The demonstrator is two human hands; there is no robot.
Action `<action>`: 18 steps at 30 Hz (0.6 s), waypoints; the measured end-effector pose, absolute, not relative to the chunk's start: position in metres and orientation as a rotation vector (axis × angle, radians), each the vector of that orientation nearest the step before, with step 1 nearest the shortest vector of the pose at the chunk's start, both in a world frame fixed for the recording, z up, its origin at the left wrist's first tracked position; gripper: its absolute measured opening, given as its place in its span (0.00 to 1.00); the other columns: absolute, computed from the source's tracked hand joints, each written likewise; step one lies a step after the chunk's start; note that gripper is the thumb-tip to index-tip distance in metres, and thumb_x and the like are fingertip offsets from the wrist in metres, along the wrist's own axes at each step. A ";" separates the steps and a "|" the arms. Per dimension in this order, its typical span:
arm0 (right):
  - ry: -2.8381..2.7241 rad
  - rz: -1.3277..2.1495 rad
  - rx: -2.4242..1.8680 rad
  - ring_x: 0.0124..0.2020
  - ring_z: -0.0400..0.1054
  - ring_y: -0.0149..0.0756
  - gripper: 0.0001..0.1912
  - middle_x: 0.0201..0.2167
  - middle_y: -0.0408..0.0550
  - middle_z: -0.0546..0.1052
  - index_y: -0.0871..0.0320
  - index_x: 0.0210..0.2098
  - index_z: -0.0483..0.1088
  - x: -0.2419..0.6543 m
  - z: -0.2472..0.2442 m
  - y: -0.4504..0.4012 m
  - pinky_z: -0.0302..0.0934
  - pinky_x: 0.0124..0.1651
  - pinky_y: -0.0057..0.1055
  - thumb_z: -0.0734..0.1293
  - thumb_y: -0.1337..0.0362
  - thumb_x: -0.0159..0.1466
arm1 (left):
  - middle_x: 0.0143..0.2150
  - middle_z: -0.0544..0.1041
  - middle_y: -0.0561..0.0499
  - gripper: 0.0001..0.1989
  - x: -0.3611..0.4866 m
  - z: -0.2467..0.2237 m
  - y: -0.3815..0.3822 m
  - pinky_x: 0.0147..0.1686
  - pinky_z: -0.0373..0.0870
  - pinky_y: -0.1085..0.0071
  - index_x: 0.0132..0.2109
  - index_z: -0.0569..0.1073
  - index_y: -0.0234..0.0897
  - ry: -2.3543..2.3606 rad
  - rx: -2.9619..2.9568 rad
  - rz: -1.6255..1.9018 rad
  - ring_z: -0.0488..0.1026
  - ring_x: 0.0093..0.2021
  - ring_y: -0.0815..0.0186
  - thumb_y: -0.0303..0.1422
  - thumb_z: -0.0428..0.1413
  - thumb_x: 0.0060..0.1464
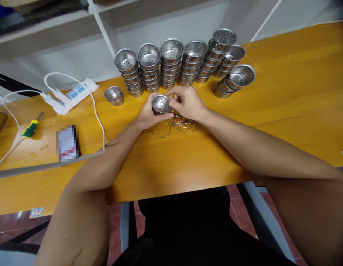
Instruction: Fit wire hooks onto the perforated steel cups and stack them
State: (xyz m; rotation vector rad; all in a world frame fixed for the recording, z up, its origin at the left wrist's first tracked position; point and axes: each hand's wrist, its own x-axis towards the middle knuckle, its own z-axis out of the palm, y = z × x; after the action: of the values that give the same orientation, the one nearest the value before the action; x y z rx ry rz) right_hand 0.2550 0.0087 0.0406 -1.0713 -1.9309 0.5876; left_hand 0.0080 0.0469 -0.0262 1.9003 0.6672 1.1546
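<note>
A small perforated metal cup (161,104) is held in my left hand (148,113), its open top facing up and the thumb along its near side. My right hand (190,103) is at the cup's right rim, fingers pinched together; whatever is between them is too small to make out. Thin curved metal wires (185,125) lie in a loose pile on the table just below both hands. Beyond the hands stand several stacks of the same perforated cups (171,51).
A short cup stack (114,95) stands left of the hands, another (239,78) to the right. Farther left on the wooden table (165,166) are a white power strip (77,95) with cables, a green-yellow screwdriver (30,128) and a phone (68,143). A wall is behind.
</note>
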 end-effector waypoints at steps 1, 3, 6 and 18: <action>-1.925 0.583 -1.077 0.36 0.66 0.42 0.14 0.31 0.42 0.71 0.53 0.59 0.88 0.254 0.041 0.008 0.69 0.47 0.41 0.81 0.53 0.80 | 0.60 0.86 0.47 0.61 0.009 -0.024 0.045 0.65 0.89 0.52 0.70 0.74 0.47 0.671 1.904 1.160 0.90 0.59 0.52 0.78 0.86 0.45; -1.910 0.583 -1.086 0.36 0.68 0.43 0.15 0.31 0.42 0.71 0.53 0.60 0.87 0.251 0.041 0.006 0.71 0.47 0.42 0.82 0.53 0.79 | 0.59 0.86 0.47 0.60 0.010 -0.020 0.041 0.64 0.89 0.53 0.69 0.75 0.46 0.689 1.905 1.179 0.90 0.58 0.52 0.78 0.85 0.46; -1.874 0.645 -1.082 0.37 0.70 0.44 0.14 0.31 0.43 0.72 0.52 0.58 0.87 0.245 0.043 0.003 0.74 0.48 0.43 0.83 0.52 0.79 | 0.57 0.87 0.47 0.58 0.010 -0.015 0.037 0.62 0.90 0.55 0.67 0.77 0.44 0.736 1.901 1.193 0.91 0.56 0.54 0.77 0.85 0.47; -1.833 1.409 -0.609 0.25 0.70 0.25 0.38 0.46 0.49 0.91 0.55 0.56 0.81 0.259 0.072 0.003 0.64 0.25 0.28 0.92 0.32 0.71 | 0.46 0.84 0.50 0.47 -0.003 -0.005 0.042 0.46 0.82 0.60 0.56 0.82 0.43 0.740 1.747 1.011 0.81 0.43 0.61 0.77 0.82 0.53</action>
State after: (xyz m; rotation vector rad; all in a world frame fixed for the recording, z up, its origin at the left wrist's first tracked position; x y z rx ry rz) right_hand 0.2585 0.0026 0.0716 -0.6089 -1.8333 1.4090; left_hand -0.0027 0.0419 -0.0051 1.7467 0.7397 1.0108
